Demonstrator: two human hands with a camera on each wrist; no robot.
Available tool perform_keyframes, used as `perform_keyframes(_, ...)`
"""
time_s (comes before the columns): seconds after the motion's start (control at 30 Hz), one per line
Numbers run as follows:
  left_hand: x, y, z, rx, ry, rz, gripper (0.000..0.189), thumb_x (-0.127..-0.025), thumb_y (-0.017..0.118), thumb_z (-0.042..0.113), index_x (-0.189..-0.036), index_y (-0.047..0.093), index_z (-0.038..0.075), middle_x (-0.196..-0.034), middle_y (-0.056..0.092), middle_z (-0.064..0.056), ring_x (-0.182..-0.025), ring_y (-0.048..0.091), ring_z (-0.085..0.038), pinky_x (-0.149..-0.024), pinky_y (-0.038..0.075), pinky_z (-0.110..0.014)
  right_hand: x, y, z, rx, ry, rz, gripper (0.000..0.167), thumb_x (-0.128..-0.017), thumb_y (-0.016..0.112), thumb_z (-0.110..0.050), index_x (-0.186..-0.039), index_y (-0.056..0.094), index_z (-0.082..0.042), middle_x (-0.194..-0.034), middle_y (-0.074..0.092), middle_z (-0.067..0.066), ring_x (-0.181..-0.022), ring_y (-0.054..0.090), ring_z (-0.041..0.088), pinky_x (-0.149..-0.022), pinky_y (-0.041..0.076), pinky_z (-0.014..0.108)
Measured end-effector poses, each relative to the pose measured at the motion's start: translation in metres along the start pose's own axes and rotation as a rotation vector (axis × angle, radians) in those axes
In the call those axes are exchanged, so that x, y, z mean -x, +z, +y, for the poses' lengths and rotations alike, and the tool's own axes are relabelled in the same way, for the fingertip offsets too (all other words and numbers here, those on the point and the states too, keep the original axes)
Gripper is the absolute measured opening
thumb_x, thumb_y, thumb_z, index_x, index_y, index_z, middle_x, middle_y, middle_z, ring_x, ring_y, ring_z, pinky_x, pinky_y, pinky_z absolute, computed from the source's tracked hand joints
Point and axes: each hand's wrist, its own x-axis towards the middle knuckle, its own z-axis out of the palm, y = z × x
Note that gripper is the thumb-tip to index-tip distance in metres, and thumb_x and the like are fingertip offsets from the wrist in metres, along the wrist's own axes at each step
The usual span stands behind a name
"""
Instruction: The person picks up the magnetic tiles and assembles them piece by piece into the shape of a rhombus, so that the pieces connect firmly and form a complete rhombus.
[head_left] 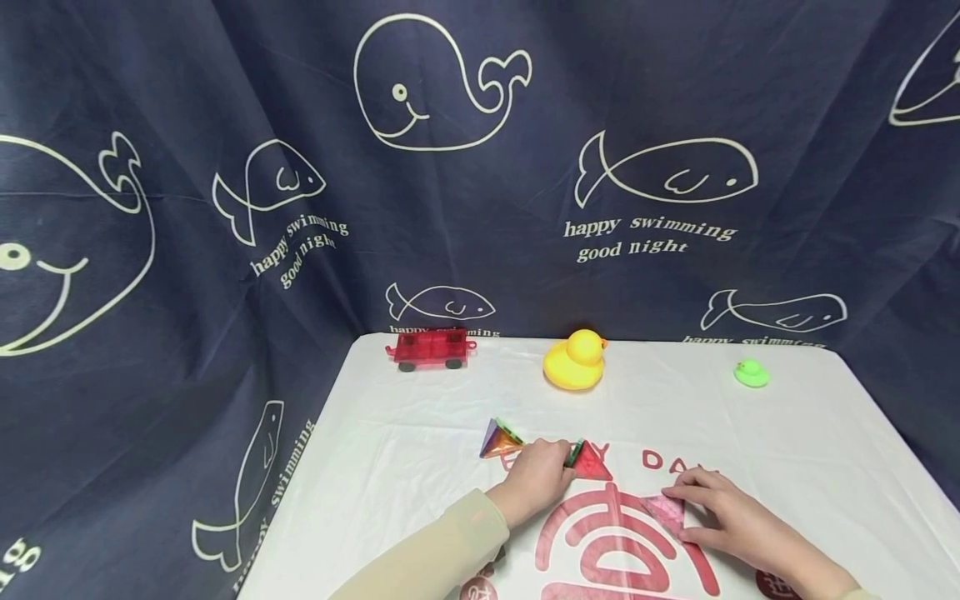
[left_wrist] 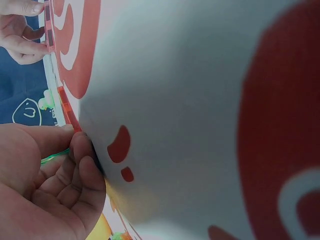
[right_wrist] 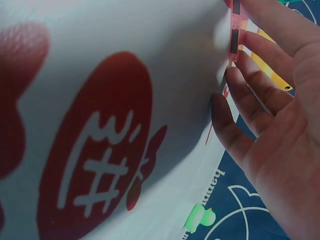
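Observation:
In the head view my left hand (head_left: 536,479) curls over the table beside a red triangular magnetic tile (head_left: 592,462) with a dark green edge along its left side. The left wrist view shows its thumb and forefinger pinching the end of that red tile (left_wrist: 68,110). My right hand (head_left: 712,512) holds a pink triangular magnetic tile (head_left: 666,512) by its right side, thumb at the near corner and fingers at the far one. Seen from the right wrist, the pink tile (right_wrist: 234,31) stands edge-on at the fingertips. Left of my left hand sits a purple, orange and green tile piece (head_left: 498,442).
Along the table's back edge stand a red wheeled cart (head_left: 431,348), a yellow rubber duck (head_left: 575,360) and a small green duck (head_left: 752,373). A white cloth (head_left: 397,467) with red print covers the table. Behind it hangs a dark blue curtain (head_left: 480,217).

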Motion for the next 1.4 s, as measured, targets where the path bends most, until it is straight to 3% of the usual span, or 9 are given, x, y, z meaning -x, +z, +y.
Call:
perform_keyframes(0.23, 0.0, 0.0, 0.0, -0.012, 0.006, -0.001, 0.024, -0.088, 0.081, 0.021, -0.076, 0.06, 0.016, -0.067, 0.063, 0.002, -0.062, 0.063, -0.014, -0.056, 0.048, -0.033, 0.0, 0.003, -0.001, 0.031, -0.018, 0.077, 0.051, -0.074, 0.089, -0.053, -0.113, 0.072, -0.024, -0.114, 0.059, -0.012, -0.104, 0.057, 0.015, -0.091, 0.054, 0.042)
perform_keyframes(0.33, 0.0, 0.001, 0.0, -0.014, 0.007, -0.001, 0.024, -0.088, 0.081, 0.021, -0.076, 0.061, 0.016, -0.067, 0.063, 0.002, -0.063, 0.063, -0.014, -0.056, 0.048, -0.032, -0.001, 0.003, -0.001, 0.021, 0.019, 0.104, 0.052, -0.072, 0.09, -0.053, -0.11, 0.07, -0.025, -0.11, 0.06, -0.014, -0.101, 0.058, 0.012, -0.092, 0.053, 0.045)
perform_keyframes(0.57, -0.002, 0.004, -0.002, -0.006, 0.01, -0.004, 0.024, -0.088, 0.081, 0.022, -0.077, 0.061, 0.017, -0.067, 0.062, 0.003, -0.062, 0.062, -0.012, -0.056, 0.048, -0.032, -0.005, 0.005, -0.002, 0.004, 0.133, 0.194, 0.052, -0.072, 0.095, -0.039, -0.109, 0.069, -0.014, -0.105, 0.065, -0.005, -0.095, 0.06, 0.015, -0.09, 0.053, 0.048)
perform_keyframes(0.7, -0.003, 0.006, -0.004, -0.001, 0.014, -0.001, 0.026, -0.088, 0.081, 0.022, -0.076, 0.059, 0.018, -0.066, 0.061, 0.005, -0.061, 0.06, -0.011, -0.056, 0.047, -0.032, -0.007, 0.006, 0.0, 0.025, 0.135, 0.257, 0.054, -0.075, 0.093, -0.028, -0.118, 0.07, -0.005, -0.109, 0.068, 0.005, -0.098, 0.066, 0.024, -0.089, 0.053, 0.053)
perform_keyframes(0.87, -0.004, 0.007, -0.004, -0.002, 0.012, -0.006, 0.027, -0.088, 0.081, 0.022, -0.075, 0.058, 0.017, -0.065, 0.059, 0.005, -0.06, 0.059, -0.012, -0.055, 0.046, -0.032, -0.009, 0.006, 0.001, 0.059, 0.128, 0.316, 0.05, -0.078, 0.092, -0.02, -0.12, 0.072, -0.003, -0.104, 0.069, 0.002, -0.092, 0.066, 0.023, -0.085, 0.054, 0.055)
perform_keyframes(1.03, -0.003, 0.005, -0.003, -0.012, 0.011, -0.008, 0.026, -0.088, 0.082, 0.023, -0.076, 0.059, 0.017, -0.065, 0.06, 0.005, -0.061, 0.061, -0.012, -0.056, 0.047, -0.031, -0.012, 0.004, 0.001, 0.058, 0.176, 0.327, 0.029, -0.081, 0.089, -0.015, -0.104, 0.074, -0.006, -0.093, 0.067, 0.0, -0.082, 0.062, 0.019, -0.076, 0.054, 0.05)
perform_keyframes(1.13, -0.003, 0.003, -0.003, -0.012, 0.015, -0.007, 0.025, -0.088, 0.081, 0.023, -0.076, 0.06, 0.017, -0.065, 0.06, 0.004, -0.061, 0.061, -0.012, -0.056, 0.048, -0.031, -0.014, 0.004, 0.001, 0.06, 0.193, 0.333, 0.022, -0.082, 0.088, -0.015, -0.095, 0.071, -0.009, -0.082, 0.061, -0.004, -0.073, 0.053, 0.014, -0.066, 0.049, 0.041)
perform_keyframes(1.3, -0.003, 0.004, -0.004, -0.005, 0.019, -0.01, 0.027, -0.089, 0.081, 0.022, -0.075, 0.059, 0.017, -0.065, 0.06, 0.004, -0.061, 0.061, -0.012, -0.056, 0.047, -0.031, -0.021, 0.007, -0.003, 0.022, 0.196, 0.349, 0.019, -0.083, 0.086, -0.015, -0.089, 0.068, -0.014, -0.071, 0.05, -0.008, -0.065, 0.044, 0.011, -0.059, 0.038, 0.032)
perform_keyframes(1.4, -0.003, 0.004, -0.005, 0.002, 0.022, -0.009, 0.028, -0.089, 0.081, 0.022, -0.074, 0.058, 0.017, -0.064, 0.059, 0.005, -0.06, 0.059, -0.011, -0.056, 0.046, -0.031, -0.027, 0.01, -0.008, -0.007, 0.2, 0.344, 0.019, -0.083, 0.085, -0.014, -0.088, 0.067, -0.016, -0.07, 0.049, -0.008, -0.064, 0.044, 0.01, -0.058, 0.037, 0.03)
